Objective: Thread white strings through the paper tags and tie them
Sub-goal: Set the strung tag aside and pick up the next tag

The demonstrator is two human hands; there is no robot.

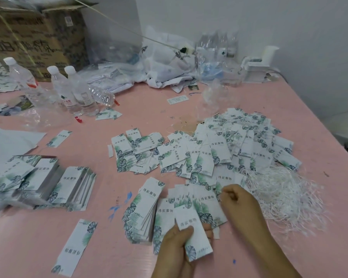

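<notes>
Gripping one white paper tag with a green leaf print (191, 235) at lower centre of the frame, left hand (177, 240) with thumb pressing on its face. Curling into a loose fist just right of it, right hand (238, 199), over a fanned stack of the same tags (147, 213); whether pinching a string, cannot tell. Lying tangled at right, touching the right wrist, heap of thin white strings (281, 195). Spreading across centre right, big loose pile of tags (229, 149). Sitting at left, boxed tag bundles (48, 181). Crowding the upper left, clear plastic water bottles (72, 91) and brown cardboard box (36, 37). Showing bare along the lower left and bottom edge, pink tabletop (100, 257).
</notes>
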